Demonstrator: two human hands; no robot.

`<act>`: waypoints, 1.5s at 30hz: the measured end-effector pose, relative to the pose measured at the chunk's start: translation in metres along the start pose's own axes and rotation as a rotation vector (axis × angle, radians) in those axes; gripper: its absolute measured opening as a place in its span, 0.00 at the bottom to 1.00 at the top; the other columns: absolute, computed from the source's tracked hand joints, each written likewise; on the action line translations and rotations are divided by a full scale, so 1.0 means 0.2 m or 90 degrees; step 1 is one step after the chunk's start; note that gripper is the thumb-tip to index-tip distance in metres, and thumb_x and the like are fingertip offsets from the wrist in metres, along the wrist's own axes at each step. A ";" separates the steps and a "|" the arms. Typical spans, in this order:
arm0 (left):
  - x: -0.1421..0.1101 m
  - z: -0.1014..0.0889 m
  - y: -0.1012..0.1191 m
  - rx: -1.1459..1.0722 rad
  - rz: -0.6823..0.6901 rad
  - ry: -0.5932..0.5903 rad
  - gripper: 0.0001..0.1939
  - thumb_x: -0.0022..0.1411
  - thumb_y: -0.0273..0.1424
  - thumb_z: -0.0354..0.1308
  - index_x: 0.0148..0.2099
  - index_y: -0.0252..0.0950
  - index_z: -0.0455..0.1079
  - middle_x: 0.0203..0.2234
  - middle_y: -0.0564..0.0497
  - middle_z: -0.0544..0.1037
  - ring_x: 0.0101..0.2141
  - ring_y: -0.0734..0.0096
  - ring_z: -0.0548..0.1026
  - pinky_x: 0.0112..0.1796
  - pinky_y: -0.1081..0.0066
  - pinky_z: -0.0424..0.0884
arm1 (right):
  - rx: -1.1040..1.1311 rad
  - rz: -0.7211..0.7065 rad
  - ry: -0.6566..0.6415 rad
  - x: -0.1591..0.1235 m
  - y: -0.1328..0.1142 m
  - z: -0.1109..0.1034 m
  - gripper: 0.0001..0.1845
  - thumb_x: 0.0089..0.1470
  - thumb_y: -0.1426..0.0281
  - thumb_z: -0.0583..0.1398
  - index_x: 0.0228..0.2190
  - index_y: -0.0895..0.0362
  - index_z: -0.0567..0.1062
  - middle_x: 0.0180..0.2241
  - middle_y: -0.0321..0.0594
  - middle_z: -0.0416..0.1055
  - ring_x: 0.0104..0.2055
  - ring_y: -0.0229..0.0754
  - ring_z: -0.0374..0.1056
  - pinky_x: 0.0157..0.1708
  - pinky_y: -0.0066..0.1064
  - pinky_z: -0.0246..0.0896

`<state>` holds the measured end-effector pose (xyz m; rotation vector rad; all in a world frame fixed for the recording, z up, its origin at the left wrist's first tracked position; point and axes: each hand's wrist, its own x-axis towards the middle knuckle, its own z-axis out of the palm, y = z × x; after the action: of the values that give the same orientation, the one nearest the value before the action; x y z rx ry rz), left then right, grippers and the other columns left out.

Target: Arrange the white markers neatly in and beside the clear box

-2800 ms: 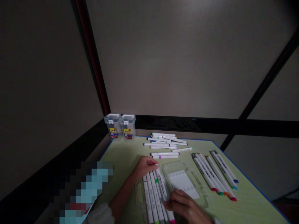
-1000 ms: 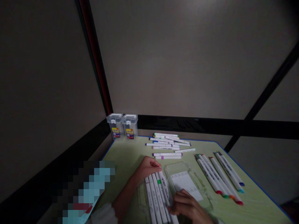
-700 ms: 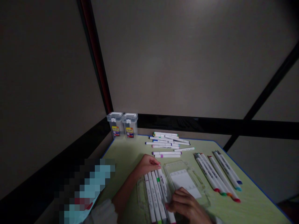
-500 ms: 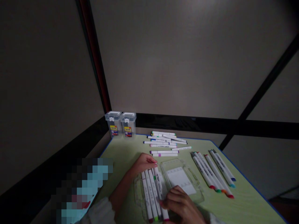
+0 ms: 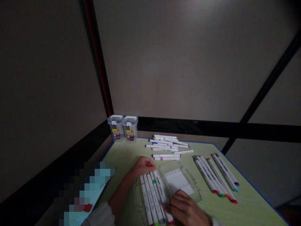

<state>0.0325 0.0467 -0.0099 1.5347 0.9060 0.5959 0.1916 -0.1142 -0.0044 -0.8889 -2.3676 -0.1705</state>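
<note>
A clear plastic case (image 5: 197, 190) lies opened flat on the table, with a white paper insert (image 5: 178, 181) in its right half. Several white markers lie side by side, lengthwise, in the left half. At the right of that row is a white marker (image 5: 161, 189) with a pink lower end. My left hand (image 5: 143, 166) pinches its far end between thumb and fingertips. My right hand (image 5: 187, 207) is curled at its near end, thumb and fingers closed against the barrel; part of that grip is hidden.
Loose markers (image 5: 164, 146) lie in a pile at the table's back. More markers (image 5: 209, 175) are lined up at the right. Two lidded clear boxes (image 5: 129, 128) stand at the back left corner. A wall (image 5: 178, 78) rises behind the table (image 5: 249, 201).
Both hands stay on the same marker, which sits slightly lower in the row. The case has shifted a little to the left in view, and the camera has moved slightly.
</note>
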 end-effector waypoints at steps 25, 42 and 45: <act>0.01 -0.01 -0.02 0.040 0.045 -0.052 0.14 0.36 0.34 0.64 0.24 0.28 0.71 0.16 0.52 0.72 0.19 0.78 0.66 0.23 0.76 0.60 | -0.009 0.043 -0.049 0.02 -0.06 0.03 0.23 0.58 0.56 0.42 0.34 0.57 0.69 0.22 0.36 0.67 0.26 0.38 0.62 0.28 0.30 0.53; -0.01 -0.03 0.02 0.090 0.074 -0.009 0.12 0.43 0.35 0.59 0.25 0.29 0.73 0.20 0.49 0.75 0.24 0.71 0.70 0.26 0.75 0.62 | -0.097 0.027 0.049 0.04 -0.07 -0.02 0.13 0.57 0.69 0.48 0.38 0.59 0.70 0.22 0.36 0.65 0.26 0.39 0.61 0.32 0.35 0.53; -0.01 -0.03 0.04 0.078 0.051 -0.004 0.13 0.42 0.37 0.59 0.25 0.29 0.73 0.20 0.49 0.76 0.24 0.71 0.71 0.27 0.74 0.63 | -0.095 0.042 0.012 0.01 -0.08 -0.01 0.13 0.57 0.66 0.49 0.38 0.58 0.69 0.23 0.37 0.65 0.28 0.41 0.62 0.32 0.36 0.53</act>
<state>0.0280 0.0477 -0.0016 1.6884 0.8938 0.6015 0.1808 -0.1248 -0.0007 -1.0299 -2.3277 -0.3316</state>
